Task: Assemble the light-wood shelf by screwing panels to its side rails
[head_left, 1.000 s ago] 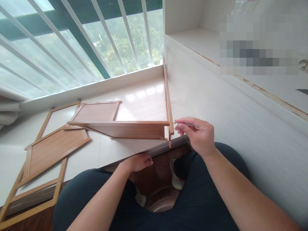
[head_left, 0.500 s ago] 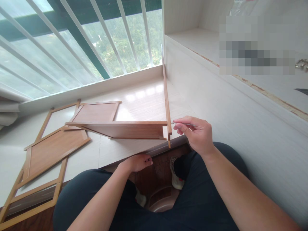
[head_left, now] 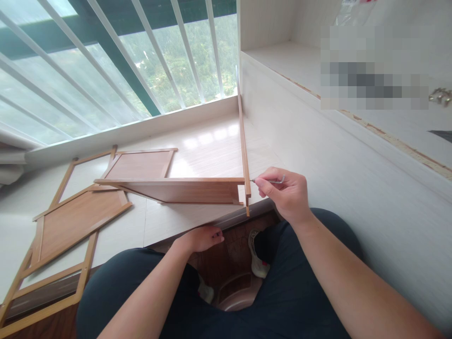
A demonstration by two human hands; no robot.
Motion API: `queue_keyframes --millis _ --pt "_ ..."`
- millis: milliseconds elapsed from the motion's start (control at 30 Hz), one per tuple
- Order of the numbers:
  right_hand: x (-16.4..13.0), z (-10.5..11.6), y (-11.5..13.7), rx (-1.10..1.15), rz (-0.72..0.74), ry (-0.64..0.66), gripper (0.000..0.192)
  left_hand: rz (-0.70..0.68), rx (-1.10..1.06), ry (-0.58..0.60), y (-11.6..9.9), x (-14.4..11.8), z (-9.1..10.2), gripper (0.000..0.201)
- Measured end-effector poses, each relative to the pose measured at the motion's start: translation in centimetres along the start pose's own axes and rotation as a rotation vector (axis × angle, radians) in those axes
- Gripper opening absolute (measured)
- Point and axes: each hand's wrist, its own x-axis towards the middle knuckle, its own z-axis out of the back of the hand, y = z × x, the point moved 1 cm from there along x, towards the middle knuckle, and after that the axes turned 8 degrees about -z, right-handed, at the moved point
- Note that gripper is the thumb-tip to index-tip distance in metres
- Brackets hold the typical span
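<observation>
My right hand point(head_left: 287, 193) pinches a thin silver hex key point(head_left: 277, 181), its bent short end pointing back towards me. The key's tip meets the outer side of an upright wooden frame post point(head_left: 244, 150), near the post's front end. A brown wooden panel point(head_left: 183, 190) stands on its edge and joins the post's other side. Low in front of the ledge, my left hand point(head_left: 201, 239) is closed with curled fingers, apart from the wood; a small dark bit shows between the fingers, too small to name.
On the left of the white ledge point(head_left: 201, 162) lie a second panel point(head_left: 77, 221), a smaller panel point(head_left: 144, 162) and a wooden frame point(head_left: 84, 268) that overhangs the edge. A white side wall point(head_left: 318, 141) rises close on the right. Window bars point(head_left: 190, 56) stand behind.
My right hand has turned slightly, and the key's bent end has swung from lying along the fingers to pointing up and out. My left hand stays where it was.
</observation>
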Motion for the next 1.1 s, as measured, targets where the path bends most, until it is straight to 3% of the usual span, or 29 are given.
queue_keyframes --millis 900,1100 --pt "0.8 -0.9 -0.8 0.271 -0.182 0.083 0.023 -0.033 -0.025 -0.030 -0.5 -0.2 0.3 0.047" --pt "0.6 -0.7 -0.7 0.253 -0.155 0.085 0.025 -0.024 -0.024 -0.022 -0.9 -0.5 0.7 0.051"
